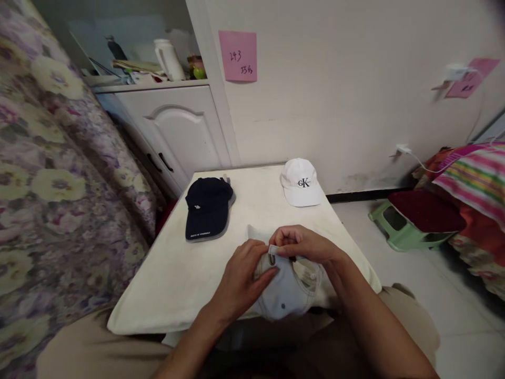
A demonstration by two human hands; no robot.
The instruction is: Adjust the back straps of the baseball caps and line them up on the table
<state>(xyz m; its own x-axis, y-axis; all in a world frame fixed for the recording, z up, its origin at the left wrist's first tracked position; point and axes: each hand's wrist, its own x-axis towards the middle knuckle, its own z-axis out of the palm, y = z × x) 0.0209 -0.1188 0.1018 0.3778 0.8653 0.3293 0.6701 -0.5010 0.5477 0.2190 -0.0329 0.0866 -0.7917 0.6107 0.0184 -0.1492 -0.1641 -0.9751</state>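
A pale blue baseball cap (282,295) sits at the table's near edge, its back opening towards my right forearm. My left hand (245,273) grips the cap's left side, with the thumb lying below a small metal buckle (272,259). Above that buckle, the fingers of my right hand (306,243) pinch the light end of the cap's strap (275,250). Whether the strap passes through the buckle is too small to tell. A navy cap (208,202) rests further back on the left, and a white cap (300,183) with black letters lies at the back right.
The table (169,284) has a cream cover and meets the wall at its far side. A white cabinet (181,123) stands behind on the left, beside a floral curtain (59,184). To the right, a green stool (398,231) with a dark red top is on the floor.
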